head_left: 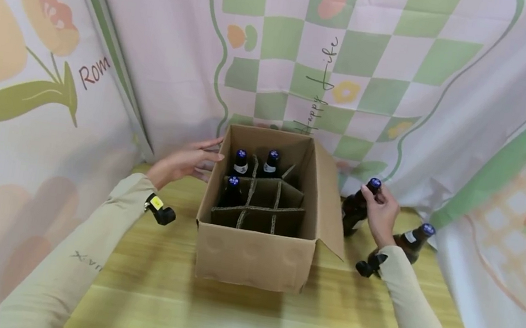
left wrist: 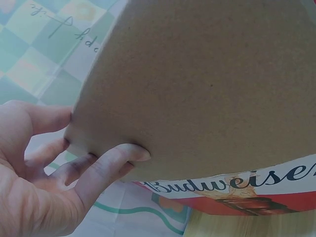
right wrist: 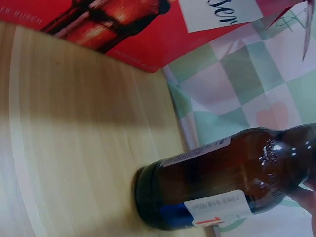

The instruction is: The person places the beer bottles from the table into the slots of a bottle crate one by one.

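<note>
An open cardboard box [head_left: 253, 258] with upright cardboard dividers [head_left: 265, 186] stands in the middle of the table. Three dark bottles with blue caps [head_left: 232, 190] sit in its left and back compartments. My left hand [head_left: 187, 162] rests fingertips against the box's left side; in the left wrist view they touch the edge and face of a plain brown flap [left wrist: 207, 89]. To the right of the box, my right hand [head_left: 381, 211] pinches a brown beer bottle [right wrist: 212, 177] at the neck, just below its blue cap. The bottle's base shows close to the tabletop in the right wrist view.
Another brown bottle [head_left: 413, 241] stands on the wooden table [head_left: 149, 293], partly behind my right wrist. The box's right flap [head_left: 330, 201] sticks outward, between the box and the held bottle. Patterned curtains [head_left: 279, 48] close off the back and both sides.
</note>
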Available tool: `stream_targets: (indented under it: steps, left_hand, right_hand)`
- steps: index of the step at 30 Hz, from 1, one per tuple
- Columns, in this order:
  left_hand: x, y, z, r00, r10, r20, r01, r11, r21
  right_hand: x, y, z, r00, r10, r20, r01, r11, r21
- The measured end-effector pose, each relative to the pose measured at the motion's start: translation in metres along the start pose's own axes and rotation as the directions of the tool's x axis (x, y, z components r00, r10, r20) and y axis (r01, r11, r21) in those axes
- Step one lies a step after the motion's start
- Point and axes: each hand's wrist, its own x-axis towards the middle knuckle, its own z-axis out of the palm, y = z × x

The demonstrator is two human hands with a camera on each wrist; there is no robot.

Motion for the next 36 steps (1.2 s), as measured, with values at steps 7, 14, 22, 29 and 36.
stream_targets:
  steps: [7,14,22,29,36]
  left_hand:
    - [-0.001,0.001,0.000,1.000,-0.012,-0.006,0.012,1.000,-0.010]
    - [0.001,0.000,0.001,1.000,-0.009,-0.004,0.009,1.000,-0.013]
    - [-0.001,0.001,0.000,1.000,-0.005,0.003,0.005,1.000,-0.001]
    - [-0.003,0.002,0.000,1.000,0.001,0.004,-0.001,1.000,0.007]
    - [-0.003,0.002,0.000,1.000,0.005,0.013,-0.005,1.000,0.015]
  right_hand:
    - [0.008,-0.003,-0.005,0.995,0.101,0.014,-0.101,0.994,0.032]
    - [0.009,-0.014,-0.008,0.966,0.252,0.062,-0.257,0.960,0.111]
    - [0.013,-0.040,-0.017,0.882,0.441,0.165,-0.469,0.853,0.226]
    - [0.015,-0.064,-0.021,0.834,0.515,0.198,-0.550,0.805,0.223]
    - [0.014,-0.077,-0.027,0.833,0.506,0.224,-0.550,0.802,0.235]
